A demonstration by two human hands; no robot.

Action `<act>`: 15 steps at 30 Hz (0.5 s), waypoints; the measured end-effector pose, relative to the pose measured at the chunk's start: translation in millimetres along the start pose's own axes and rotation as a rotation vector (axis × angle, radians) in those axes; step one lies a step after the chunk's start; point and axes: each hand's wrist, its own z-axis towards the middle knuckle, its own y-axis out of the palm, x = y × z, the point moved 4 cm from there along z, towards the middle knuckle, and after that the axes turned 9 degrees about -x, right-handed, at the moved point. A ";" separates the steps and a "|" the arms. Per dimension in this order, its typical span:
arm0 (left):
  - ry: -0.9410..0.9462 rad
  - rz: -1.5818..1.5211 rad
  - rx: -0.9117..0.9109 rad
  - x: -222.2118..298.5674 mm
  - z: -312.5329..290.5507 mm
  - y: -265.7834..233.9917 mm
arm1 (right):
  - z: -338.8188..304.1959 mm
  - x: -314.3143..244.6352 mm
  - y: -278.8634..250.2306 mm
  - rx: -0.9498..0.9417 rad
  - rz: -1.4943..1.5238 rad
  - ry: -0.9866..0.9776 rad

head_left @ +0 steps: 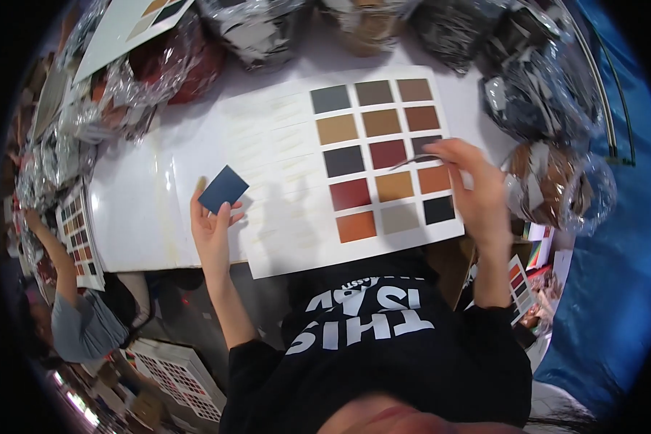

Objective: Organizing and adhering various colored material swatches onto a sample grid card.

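A large white sample card (286,249) lies on the table in front of me. Rows of coloured swatches in grey, brown, ochre, dark red, orange and black fill its right part; faint yellowish streaks mark the pale left part. My left hand (213,223) pinches a dark blue swatch (224,189) above the card's left edge; whether it is one piece or a stack I cannot tell. Over the card's right side, my right hand (479,188) is closed on thin, dark curved tweezers (416,159). Their tip hangs by the dark red swatch (388,153) in the middle column.
Clear plastic bags of swatches (542,105) line the table's far and right sides. Another card (126,36) rests on bags at the far left. A co-worker in a grey-blue shirt (87,329) works at left. Blue sheeting (615,289) hangs at right.
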 end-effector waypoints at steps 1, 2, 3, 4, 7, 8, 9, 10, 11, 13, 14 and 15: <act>-0.016 0.001 -0.008 -9.3 -0.8 -8.7 | 16.6 -4.3 27.5 -0.032 0.038 -0.048; -0.027 -0.019 0.011 -8.0 -1.9 -8.1 | 28.9 -0.9 54.3 -0.097 0.151 0.059; -0.004 -0.028 0.037 -13.0 -2.6 -11.4 | 38.4 2.6 81.0 -0.163 0.257 0.171; 0.022 -0.033 0.058 -17.4 -1.9 -13.0 | 44.1 14.6 111.0 -0.148 0.499 0.315; 0.032 0.165 0.017 -9.6 3.4 -6.4 | 63.9 30.7 172.2 -0.179 0.883 0.597; -0.002 0.294 0.005 -12.8 5.7 -9.1 | 65.9 38.2 187.8 -0.214 0.898 0.618; 0.025 0.345 -0.019 -13.0 10.0 -7.9 | 69.4 38.9 196.6 -0.212 0.869 0.634; 0.052 0.396 -0.046 -13.1 14.8 -3.0 | 73.0 39.6 202.6 -0.223 0.872 0.641; 0.123 0.443 -0.030 -10.6 19.3 4.3 | 75.2 41.7 207.4 -0.249 0.800 0.675; 0.216 0.553 -0.149 0.0 32.0 16.8 | 76.5 46.6 216.6 -0.279 0.699 0.708; 0.167 0.524 -0.187 -3.6 36.6 20.2 | 77.4 48.3 219.5 -0.288 0.701 0.717; 0.153 0.526 -0.186 0.1 40.3 23.2 | 78.7 47.6 221.5 -0.306 0.684 0.716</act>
